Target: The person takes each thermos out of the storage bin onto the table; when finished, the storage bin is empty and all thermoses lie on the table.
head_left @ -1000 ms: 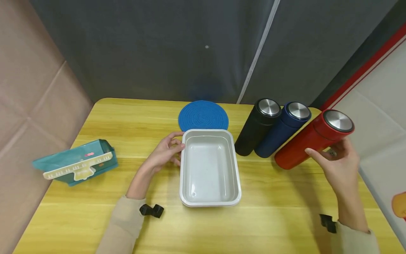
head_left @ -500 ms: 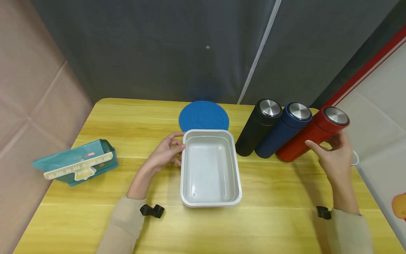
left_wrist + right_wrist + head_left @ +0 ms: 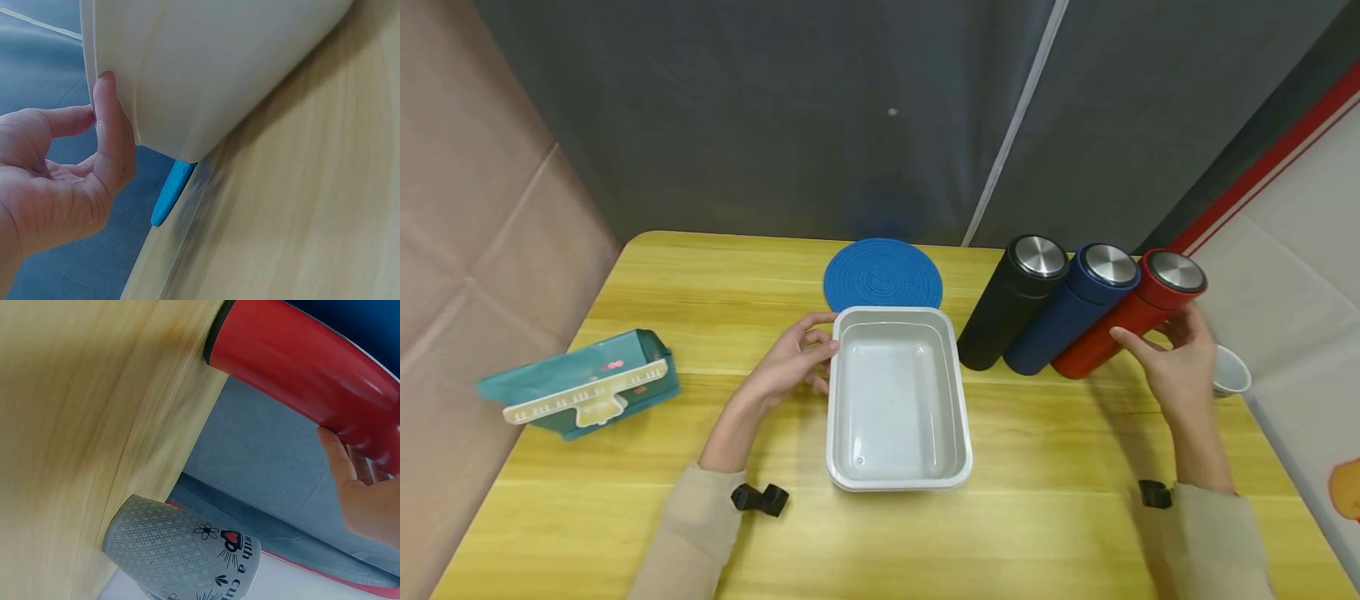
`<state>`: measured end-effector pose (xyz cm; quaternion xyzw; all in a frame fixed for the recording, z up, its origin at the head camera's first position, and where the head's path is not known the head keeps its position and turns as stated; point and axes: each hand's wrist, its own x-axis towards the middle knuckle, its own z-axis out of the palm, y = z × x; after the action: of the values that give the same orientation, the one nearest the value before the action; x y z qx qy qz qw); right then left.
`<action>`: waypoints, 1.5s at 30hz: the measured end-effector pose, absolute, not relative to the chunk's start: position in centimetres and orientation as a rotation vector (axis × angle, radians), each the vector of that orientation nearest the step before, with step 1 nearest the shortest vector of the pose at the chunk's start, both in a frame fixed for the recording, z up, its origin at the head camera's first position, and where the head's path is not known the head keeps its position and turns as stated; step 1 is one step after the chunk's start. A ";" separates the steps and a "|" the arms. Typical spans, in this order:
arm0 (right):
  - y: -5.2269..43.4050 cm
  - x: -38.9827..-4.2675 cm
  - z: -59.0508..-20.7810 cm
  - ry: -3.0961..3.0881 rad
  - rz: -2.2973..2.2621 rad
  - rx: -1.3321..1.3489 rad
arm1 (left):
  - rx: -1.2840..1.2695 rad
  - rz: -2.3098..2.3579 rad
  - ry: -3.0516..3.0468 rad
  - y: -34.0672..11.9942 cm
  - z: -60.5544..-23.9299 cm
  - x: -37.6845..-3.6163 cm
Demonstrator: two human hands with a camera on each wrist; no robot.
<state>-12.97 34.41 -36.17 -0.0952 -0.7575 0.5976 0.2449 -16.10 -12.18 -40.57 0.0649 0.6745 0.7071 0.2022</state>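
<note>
My right hand (image 3: 1176,367) grips a red flask (image 3: 1105,337) with a steel cap, fingers curled round its body (image 3: 300,356). The flask leans beside a dark blue flask (image 3: 1063,312) and a black flask (image 3: 1007,308), all three in a row at the table's far right. My left hand (image 3: 790,358) rests at the far left corner of an empty white tray (image 3: 831,400). Its thumb (image 3: 112,131) lies flat against the tray's outer wall (image 3: 219,62), and the other fingers are loosely bent behind it.
A round blue woven mat (image 3: 882,273) lies just behind the tray. A teal box (image 3: 580,383) sits at the left of the yellow wooden table (image 3: 1060,500). A small patterned cup (image 3: 1231,371) stands at the right edge, close to my right hand. A dark curtain hangs behind.
My right hand has carried the red flask back and to the left until it stands against the blue flask. The cup has come into sight. My left hand has not moved.
</note>
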 end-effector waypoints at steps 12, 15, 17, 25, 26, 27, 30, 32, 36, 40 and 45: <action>34.5 -12.9 -36.2 -2.141 1.584 -0.289 | 0.184 1.974 1.883 -12.0 -40.7 -16.1; 34.6 -12.9 -36.3 -2.154 1.580 -0.287 | 0.181 1.971 1.886 -12.0 -40.7 -16.2; 34.6 -12.9 -36.2 -2.165 1.575 -0.287 | 0.180 1.970 1.886 -11.9 -40.7 -16.2; 34.4 -12.6 -36.4 -2.204 1.542 -0.311 | 0.155 1.952 1.898 -11.7 -40.7 -16.4; 34.3 -12.5 -36.5 -2.199 1.543 -0.314 | 0.147 1.947 1.902 -11.6 -40.7 -16.4; 34.2 -12.4 -36.5 -2.194 1.546 -0.316 | 0.146 1.940 1.907 -11.6 -40.6 -16.5; 33.9 -12.1 -36.4 -2.210 1.517 -0.309 | 0.141 1.925 1.922 -11.6 -40.6 -16.5; 33.8 -11.9 -36.4 -2.252 1.494 -0.298 | 0.140 1.921 1.928 -11.6 -40.6 -16.6; 33.8 -11.3 -36.6 -2.357 1.431 -0.280 | 0.140 1.918 1.932 -11.7 -40.6 -16.7; 33.8 -10.7 -36.9 -2.331 1.443 -0.315 | 0.145 1.922 1.925 -11.8 -40.6 -16.8; 32.9 -9.2 -37.6 -2.182 1.422 -0.354 | 0.132 1.931 1.937 -12.1 -40.5 -16.7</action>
<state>-9.22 32.90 -37.56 -0.1304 -0.8029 0.5233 0.2539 -16.68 -12.11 -40.52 0.0471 0.6931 0.6909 0.2003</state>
